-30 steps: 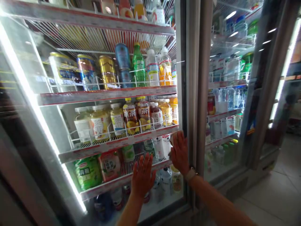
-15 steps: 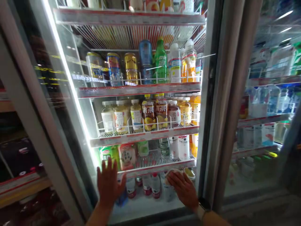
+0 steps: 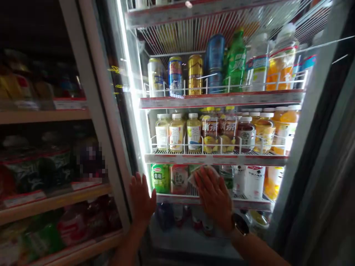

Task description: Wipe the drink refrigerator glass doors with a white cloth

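Observation:
My right hand (image 3: pixel 213 197) presses a white cloth (image 3: pixel 195 178) under its fingers, apparently flat against the glass door (image 3: pixel 177 242) of a lit drinks cooler. A dark watch (image 3: pixel 240 224) is on that wrist. The palm and fingers hide most of the cloth. To the left, my left hand (image 3: pixel 142 199) is open with fingers spread and holds nothing. It is near the left side of the door, and whether it touches the glass I cannot tell. Beyond the hands, a green pack (image 3: pixel 160 178) and a reddish pack (image 3: pixel 179 179) stand on a low shelf.
Shelves behind the glass carry cans (image 3: pixel 195 75), a green bottle (image 3: pixel 236 61) and several bottled teas (image 3: pixel 210 131). A metal door frame (image 3: pixel 95 92) separates this cooler from a darker shelf unit (image 3: pixel 50 201) at left. Another dark frame (image 3: pixel 313 155) stands at right.
My right hand has moved up the door with the cloth, from below the lowest wire shelf to in front of it. The view has turned left. My left hand stays open.

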`<state>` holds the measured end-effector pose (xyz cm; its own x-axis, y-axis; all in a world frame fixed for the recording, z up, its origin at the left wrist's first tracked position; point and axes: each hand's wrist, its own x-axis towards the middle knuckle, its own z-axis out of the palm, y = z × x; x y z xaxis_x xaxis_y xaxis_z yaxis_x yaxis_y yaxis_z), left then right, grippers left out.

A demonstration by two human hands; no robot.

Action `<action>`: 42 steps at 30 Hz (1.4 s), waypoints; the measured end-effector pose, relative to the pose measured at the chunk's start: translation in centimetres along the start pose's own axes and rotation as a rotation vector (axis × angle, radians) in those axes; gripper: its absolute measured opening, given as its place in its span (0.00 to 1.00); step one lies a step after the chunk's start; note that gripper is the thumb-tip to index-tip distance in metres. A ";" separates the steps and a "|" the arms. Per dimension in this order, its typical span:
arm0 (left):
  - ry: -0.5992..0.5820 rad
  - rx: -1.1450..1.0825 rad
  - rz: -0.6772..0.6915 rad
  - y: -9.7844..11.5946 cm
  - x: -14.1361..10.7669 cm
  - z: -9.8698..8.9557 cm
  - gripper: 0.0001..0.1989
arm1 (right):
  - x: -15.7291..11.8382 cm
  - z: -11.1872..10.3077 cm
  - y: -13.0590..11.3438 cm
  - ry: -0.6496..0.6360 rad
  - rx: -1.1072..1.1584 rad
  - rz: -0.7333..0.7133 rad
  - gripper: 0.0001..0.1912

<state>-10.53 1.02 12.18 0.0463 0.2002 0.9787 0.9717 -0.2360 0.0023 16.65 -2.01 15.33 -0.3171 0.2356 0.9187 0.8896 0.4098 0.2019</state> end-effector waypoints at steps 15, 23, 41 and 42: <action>0.008 -0.059 -0.003 0.0 -0.6 -0.1 0.32 | 6.5 1.3 -6.8 -0.153 0.084 -0.294 0.34; -0.022 -0.089 -0.003 -0.5 -1.0 0.4 0.33 | 11.8 2.8 -9.9 -0.037 0.087 -0.286 0.35; -0.160 -0.622 -0.338 5.0 -2.2 -5.1 0.31 | 7.4 2.2 -12.1 -0.238 0.655 -0.223 0.37; -0.184 -0.578 -0.346 5.3 -1.9 -4.7 0.32 | 7.5 1.6 -11.1 -0.251 0.695 -0.237 0.36</action>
<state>-6.60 -5.08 11.32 -0.1558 0.5009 0.8514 0.6610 -0.5876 0.4666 3.85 -3.37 19.39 -0.6119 0.2309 0.7565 0.4042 0.9134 0.0481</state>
